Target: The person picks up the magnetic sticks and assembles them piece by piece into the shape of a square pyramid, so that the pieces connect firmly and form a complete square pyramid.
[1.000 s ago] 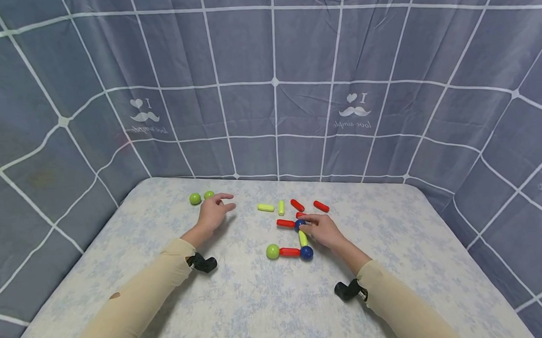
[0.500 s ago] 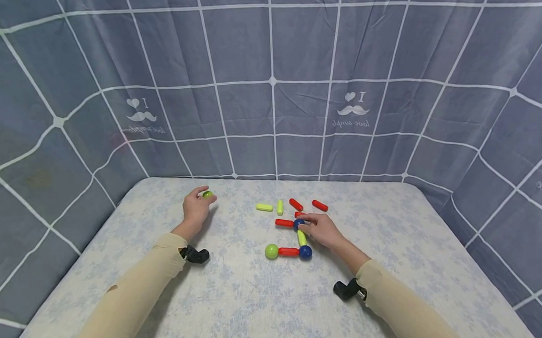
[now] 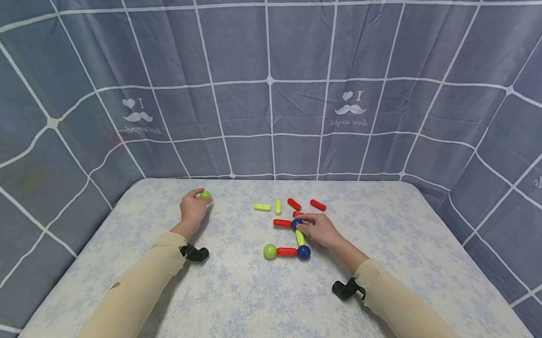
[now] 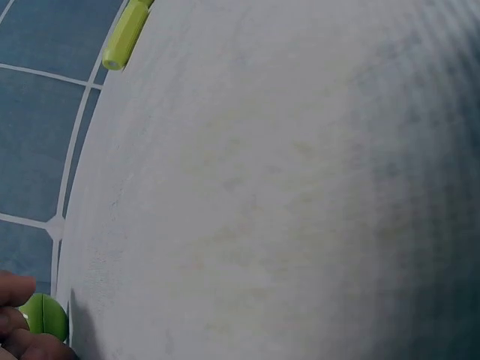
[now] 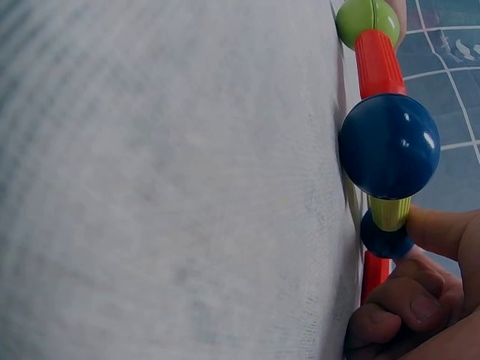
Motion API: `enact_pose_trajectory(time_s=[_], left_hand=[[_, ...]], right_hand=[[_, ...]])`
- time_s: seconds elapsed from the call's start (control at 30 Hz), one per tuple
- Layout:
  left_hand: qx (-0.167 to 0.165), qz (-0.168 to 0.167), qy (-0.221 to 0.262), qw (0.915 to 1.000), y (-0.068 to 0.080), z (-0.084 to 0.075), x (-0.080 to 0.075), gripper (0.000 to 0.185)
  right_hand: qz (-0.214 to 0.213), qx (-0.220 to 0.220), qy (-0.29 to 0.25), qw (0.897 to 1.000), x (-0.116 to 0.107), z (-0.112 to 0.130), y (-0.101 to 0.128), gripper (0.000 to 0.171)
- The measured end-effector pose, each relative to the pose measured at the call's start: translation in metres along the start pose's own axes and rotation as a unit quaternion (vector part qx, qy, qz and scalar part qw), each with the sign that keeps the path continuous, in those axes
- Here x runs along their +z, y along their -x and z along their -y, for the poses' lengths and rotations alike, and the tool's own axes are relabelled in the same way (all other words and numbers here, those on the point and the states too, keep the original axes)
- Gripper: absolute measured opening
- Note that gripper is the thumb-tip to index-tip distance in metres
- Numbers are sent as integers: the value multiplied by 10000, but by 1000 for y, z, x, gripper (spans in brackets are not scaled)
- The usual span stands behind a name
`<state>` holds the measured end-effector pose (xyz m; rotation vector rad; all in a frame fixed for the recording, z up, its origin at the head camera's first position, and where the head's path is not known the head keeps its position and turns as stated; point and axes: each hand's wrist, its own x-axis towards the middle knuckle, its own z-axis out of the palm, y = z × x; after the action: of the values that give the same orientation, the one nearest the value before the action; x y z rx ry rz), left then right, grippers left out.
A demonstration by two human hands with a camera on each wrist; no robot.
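Observation:
At the far left of the table, my left hand (image 3: 192, 210) has its thumb and fingers around a green ball (image 3: 205, 195); the left wrist view shows fingertips against this green ball (image 4: 46, 318). My right hand (image 3: 321, 230) pinches a blue ball (image 3: 294, 225) in a flat ball-and-rod assembly. From that ball, a red rod (image 3: 281, 223) points left and a yellow-green rod (image 3: 300, 238) runs to a nearer blue ball (image 3: 304, 252). Another red rod (image 3: 287, 252) links this one to a green ball (image 3: 269, 251). A further red rod (image 3: 296, 215), partly hidden, lies behind the right fingers.
Loose on the table behind the assembly are a yellow-green rod (image 3: 262, 207), a second yellow-green rod (image 3: 278, 207), a red rod (image 3: 294, 204) and another red rod (image 3: 318, 205). A grey-blue curtain (image 3: 241, 115) with white lines hangs behind the table (image 3: 240, 301).
My left hand has moved left and back to a green ball and closed its fingers around it. The second far-left green ball is now out of sight. My right hand keeps its hold.

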<state>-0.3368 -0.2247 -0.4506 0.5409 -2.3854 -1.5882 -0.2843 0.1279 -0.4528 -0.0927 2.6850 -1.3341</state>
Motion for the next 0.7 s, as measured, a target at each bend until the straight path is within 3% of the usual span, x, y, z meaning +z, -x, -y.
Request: enact_pose_trajectory(time_s=[0.33, 0.7], left_hand=[[106, 29, -205, 9997, -2, 2, 3, 41], [252, 487, -718, 9959, 3, 0, 7, 41]], right_hand=[[-20, 56, 20, 10000, 1, 0, -1, 31], [-21, 57, 20, 10000, 1, -1, -1, 31]])
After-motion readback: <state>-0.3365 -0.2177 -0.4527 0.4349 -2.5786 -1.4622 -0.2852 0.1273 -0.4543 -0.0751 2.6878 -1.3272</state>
